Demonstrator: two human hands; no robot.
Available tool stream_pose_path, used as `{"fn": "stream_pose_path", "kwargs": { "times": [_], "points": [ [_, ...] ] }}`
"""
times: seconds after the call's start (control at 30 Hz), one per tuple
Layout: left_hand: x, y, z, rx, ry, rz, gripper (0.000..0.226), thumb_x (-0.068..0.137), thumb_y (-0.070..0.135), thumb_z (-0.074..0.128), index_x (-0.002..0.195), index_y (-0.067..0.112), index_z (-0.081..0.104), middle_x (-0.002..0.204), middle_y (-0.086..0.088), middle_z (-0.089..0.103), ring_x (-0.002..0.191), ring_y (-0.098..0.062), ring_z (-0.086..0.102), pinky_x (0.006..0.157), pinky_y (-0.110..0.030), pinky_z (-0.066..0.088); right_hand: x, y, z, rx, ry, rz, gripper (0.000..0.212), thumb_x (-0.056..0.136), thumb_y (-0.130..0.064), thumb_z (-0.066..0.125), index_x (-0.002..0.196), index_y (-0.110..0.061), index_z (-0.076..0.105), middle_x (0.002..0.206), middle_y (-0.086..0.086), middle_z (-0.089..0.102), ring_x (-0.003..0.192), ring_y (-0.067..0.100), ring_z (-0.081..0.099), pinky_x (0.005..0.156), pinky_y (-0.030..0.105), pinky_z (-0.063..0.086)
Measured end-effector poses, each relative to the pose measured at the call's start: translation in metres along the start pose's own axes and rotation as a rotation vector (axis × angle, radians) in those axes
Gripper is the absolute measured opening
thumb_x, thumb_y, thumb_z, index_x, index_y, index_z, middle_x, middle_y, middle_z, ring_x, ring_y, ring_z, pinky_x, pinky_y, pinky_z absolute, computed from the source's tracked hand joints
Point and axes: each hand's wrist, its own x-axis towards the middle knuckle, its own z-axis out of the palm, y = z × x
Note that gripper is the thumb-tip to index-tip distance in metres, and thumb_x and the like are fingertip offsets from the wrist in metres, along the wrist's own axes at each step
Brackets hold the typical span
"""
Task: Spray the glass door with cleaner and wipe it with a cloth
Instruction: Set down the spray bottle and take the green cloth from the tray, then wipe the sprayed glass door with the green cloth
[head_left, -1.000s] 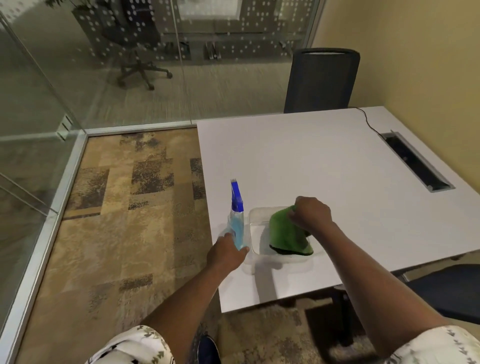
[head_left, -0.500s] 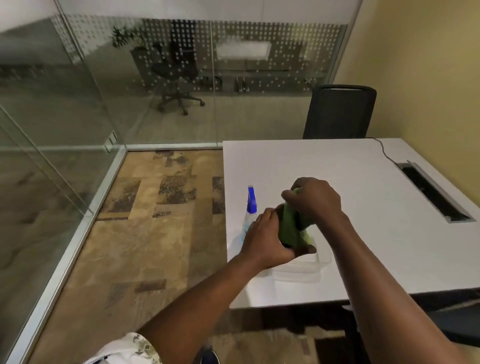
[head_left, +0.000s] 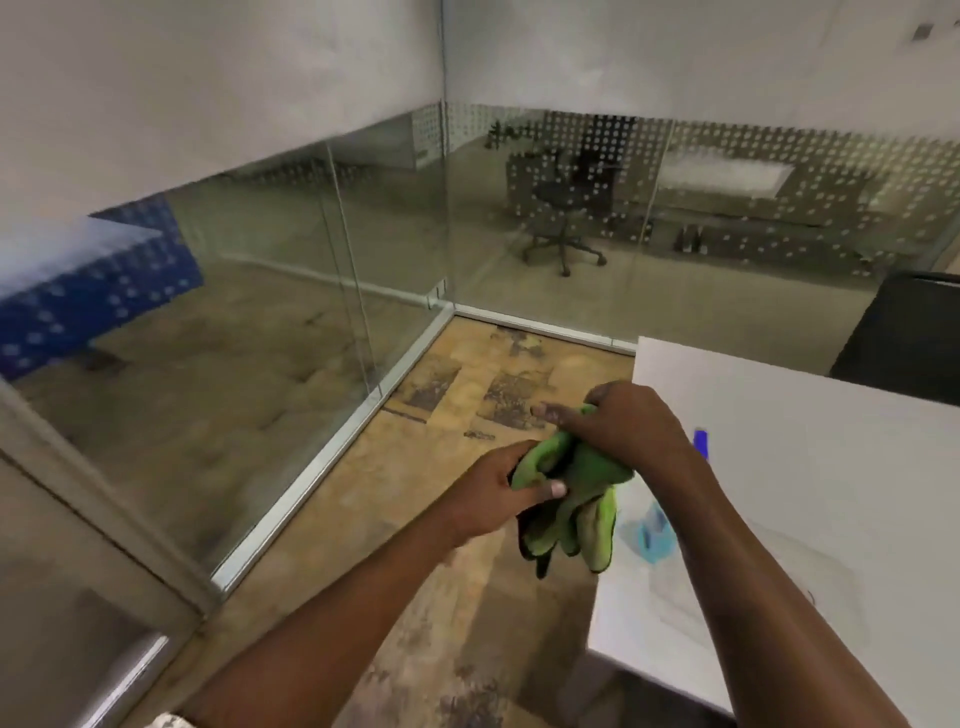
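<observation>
Both hands hold a green cloth in the air, over the floor just left of the white table. My left hand pinches its left edge; my right hand grips its top, and the rest hangs down in folds. The spray bottle, pale blue with a blue nozzle, stands on the table's left edge, mostly hidden behind my right forearm. Glass panels run along the left and across the back, the nearest one at lower left with a metal frame.
A clear plastic tray sits on the table beside the bottle. A black chair stands at the table's far right. Patterned carpet covers the floor between table and glass. Another office chair is beyond the back glass.
The cloth has been lifted out of the tray and carried left off the table. My left hand let go of the bottle and took the cloth. The view turned left toward the glass.
</observation>
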Motion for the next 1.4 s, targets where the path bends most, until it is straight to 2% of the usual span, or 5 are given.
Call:
{"fn": "stream_pose_path", "kwargs": {
  "times": [0.23,0.53,0.83,1.13,1.4],
  "points": [
    [-0.1,-0.014,-0.144,0.231,0.582,-0.09,0.019,0.094,0.026,0.072,0.112,0.028,0.072,0.107,0.006,0.076,0.104,-0.018,0.069,0.095,-0.042,0.057,-0.016,-0.159,0.057,0.094,-0.288,-0.304,0.088,0.045,-0.104,0.049,0.059,-0.017,0.044,0.057,0.002,0.033,0.052,0.018,0.036,0.053,0.034,0.021],
    [-0.253,-0.03,-0.294,0.632,1.221,-0.468,0.052,0.075,0.054,0.076,0.101,0.016,0.052,0.105,-0.009,0.06,0.099,-0.032,0.06,0.072,-0.037,0.047,-0.077,-0.371,0.178,0.128,-0.411,-0.409,0.043,0.09,-0.055,0.064,0.069,-0.018,0.056,0.067,0.001,0.055,0.07,0.024,0.057,0.049,0.031,0.029],
    [-0.394,-0.036,-0.393,-0.43,1.046,-0.444,0.068,0.092,0.075,0.043,0.058,0.022,0.069,0.054,0.003,0.064,0.047,-0.013,0.061,0.052,-0.021,0.048,-0.172,-0.525,0.26,0.256,-0.589,-0.595,0.031,0.094,-0.043,0.062,0.09,-0.014,0.073,0.089,0.008,0.076,0.092,0.032,0.072,0.069,0.032,0.048],
    [-0.503,-0.025,-0.463,0.083,1.131,-0.501,0.023,0.093,0.001,0.051,0.102,0.008,0.07,0.095,-0.007,0.072,0.081,-0.014,0.061,0.072,-0.023,0.05,-0.221,-0.627,0.315,0.726,-1.255,-0.351,0.007,0.101,-0.022,0.061,0.095,-0.018,0.058,0.087,0.005,0.068,0.069,0.018,0.075,0.055,0.026,0.059],
    [-0.527,-0.046,-0.533,0.764,0.814,-0.856,0.052,0.095,0.008,0.048,0.145,0.021,0.054,0.14,-0.015,0.063,0.124,-0.033,0.061,0.099,-0.041,0.052,-0.206,-0.704,0.392,0.852,-1.612,0.154,0.098,0.065,-0.087,0.06,0.138,-0.023,0.047,0.151,0.027,0.05,0.129,0.048,0.057,0.084,0.061,0.058]
  ]
}}
